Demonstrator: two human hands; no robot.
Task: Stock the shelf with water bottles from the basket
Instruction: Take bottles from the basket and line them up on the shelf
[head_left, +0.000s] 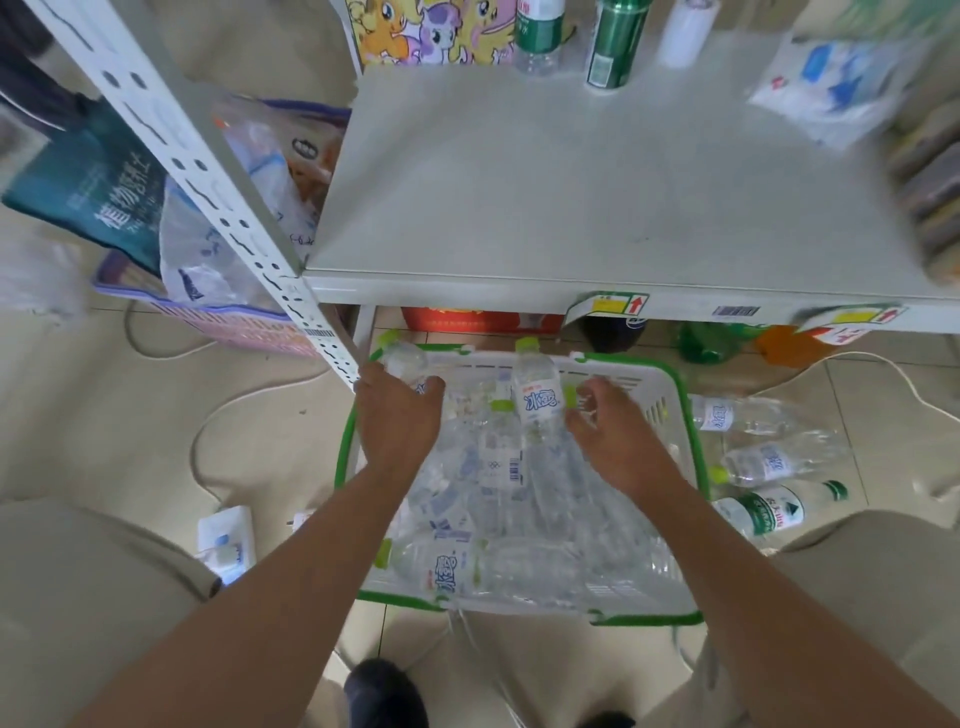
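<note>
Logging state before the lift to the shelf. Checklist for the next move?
1. Left hand grips green-capped bottle: ok.
2. Right hand holds blue-labelled bottle: cannot tell, its fingers only meet the bottle's side.
3. Bare room on shelf board: ok.
4. Left hand free of upright post: cannot tell, they overlap in view.
5. Basket has more bottles: ok.
6. All stock inside basket: not ok, floor bottles lie beside it.

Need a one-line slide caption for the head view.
Left hand grips a bottle at the far rim of the basket; right hand reaches among the bottles, below the shelf.
</note>
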